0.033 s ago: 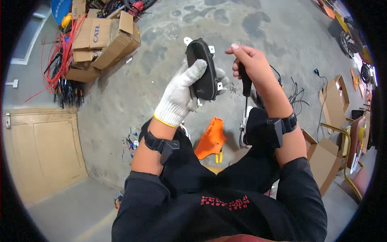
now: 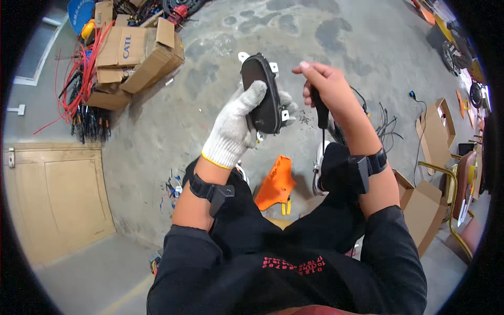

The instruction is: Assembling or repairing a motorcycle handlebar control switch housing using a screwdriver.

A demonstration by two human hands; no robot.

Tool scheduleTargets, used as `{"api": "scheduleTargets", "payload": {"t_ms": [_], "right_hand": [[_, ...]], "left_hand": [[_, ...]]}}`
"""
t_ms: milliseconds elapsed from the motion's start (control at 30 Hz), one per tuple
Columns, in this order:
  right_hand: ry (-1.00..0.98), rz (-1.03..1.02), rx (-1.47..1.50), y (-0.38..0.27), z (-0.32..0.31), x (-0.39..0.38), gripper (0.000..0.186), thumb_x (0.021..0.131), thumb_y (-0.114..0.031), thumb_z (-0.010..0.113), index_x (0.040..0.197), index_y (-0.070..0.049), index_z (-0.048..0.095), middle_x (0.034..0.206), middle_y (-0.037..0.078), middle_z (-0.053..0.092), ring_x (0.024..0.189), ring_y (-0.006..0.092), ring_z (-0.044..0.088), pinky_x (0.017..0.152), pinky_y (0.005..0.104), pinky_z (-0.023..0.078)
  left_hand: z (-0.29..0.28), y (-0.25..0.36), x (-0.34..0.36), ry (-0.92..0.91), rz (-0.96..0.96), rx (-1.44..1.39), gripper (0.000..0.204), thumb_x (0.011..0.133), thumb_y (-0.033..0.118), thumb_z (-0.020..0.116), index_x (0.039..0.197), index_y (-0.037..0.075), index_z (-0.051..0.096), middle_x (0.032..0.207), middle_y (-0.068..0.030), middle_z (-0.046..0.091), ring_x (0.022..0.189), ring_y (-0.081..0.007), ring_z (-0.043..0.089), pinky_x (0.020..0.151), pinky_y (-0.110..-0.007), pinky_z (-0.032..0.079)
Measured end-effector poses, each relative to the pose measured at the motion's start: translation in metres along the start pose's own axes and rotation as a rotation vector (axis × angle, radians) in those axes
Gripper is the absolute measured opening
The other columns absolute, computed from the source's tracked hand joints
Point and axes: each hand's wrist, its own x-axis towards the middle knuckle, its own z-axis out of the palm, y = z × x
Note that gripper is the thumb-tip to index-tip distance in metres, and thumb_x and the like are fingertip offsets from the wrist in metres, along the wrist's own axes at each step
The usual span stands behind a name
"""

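In my gloved left hand (image 2: 233,123) I grip an elongated black oval housing (image 2: 261,94) with white mounting tabs along its edges. My thumb lies across its face and the fingers pass behind it. To the right, my bare right hand (image 2: 326,86) is closed around the black handle of a screwdriver (image 2: 321,107), whose thin shaft points down toward the floor. The two hands are apart, and the screwdriver does not touch the housing. Below, between my feet, an orange plastic panel (image 2: 276,184) lies on the floor, with yellow tool handles (image 2: 285,207) showing beside it.
Cardboard boxes (image 2: 126,52) and red cables (image 2: 79,79) are piled at the far left, above a wooden door (image 2: 60,191). Black wires (image 2: 386,123) lie right of my right arm. Opened cartons (image 2: 424,207) and a metal-framed chair (image 2: 454,194) stand at the right.
The housing has tilted slightly, turning more of its flat face into view. Both hands sit a little lower in the picture, with their grips unchanged.
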Motion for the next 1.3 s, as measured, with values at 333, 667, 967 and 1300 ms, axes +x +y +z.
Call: {"api": "scheduleTargets", "payload": {"t_ms": [333,667,967,1300], "right_hand": [[-0.402,0.047,-0.083,0.02,0.01,-0.007,0.037,0.098,-0.033,0.057,0.114,0.0,0.064,0.077,0.006,0.065,0.052,0.0102,0.057,0.049,0.0245,0.049],[-0.5,-0.141,-0.269,0.043,0.015,-0.004,0.024,0.094,-0.027,0.061,0.097,-0.005,0.068,0.065,0.002,0.061,0.057,0.0107,0.059,0.051,0.0281,0.046],[-0.612,-0.003,-0.217,0.027,0.014,-0.019,0.023,0.095,-0.024,0.06,0.107,-0.005,0.067,0.07,0.001,0.061,0.06,0.0101,0.056,0.052,0.0264,0.044],[-0.637,-0.155,-0.127,0.033,0.03,-0.016,0.031,0.095,-0.02,0.059,0.123,-0.007,0.063,0.088,-0.002,0.064,0.066,0.0057,0.054,0.058,0.0245,0.046]], "left_hand": [[-0.011,-0.006,-0.002,-0.208,0.099,-0.237,0.052,0.098,0.039,0.051,0.133,0.0,0.046,0.109,-0.0224,0.067,0.102,-0.0427,0.066,0.093,-0.064,0.049],[0.003,-0.018,-0.017,-0.392,-0.052,0.008,0.047,0.086,0.048,0.066,0.106,0.006,0.057,0.084,-0.0144,0.066,0.075,-0.0377,0.062,0.071,-0.055,0.046],[0.001,-0.018,-0.03,-0.498,-0.158,-0.029,0.044,0.081,0.038,0.074,0.106,0.005,0.06,0.087,-0.0148,0.066,0.079,-0.0361,0.063,0.077,-0.06,0.045],[0.002,-0.012,-0.036,-0.31,-0.133,-0.069,0.053,0.084,0.037,0.072,0.117,0.0,0.054,0.097,-0.0187,0.066,0.089,-0.0381,0.066,0.086,-0.062,0.046]]}}
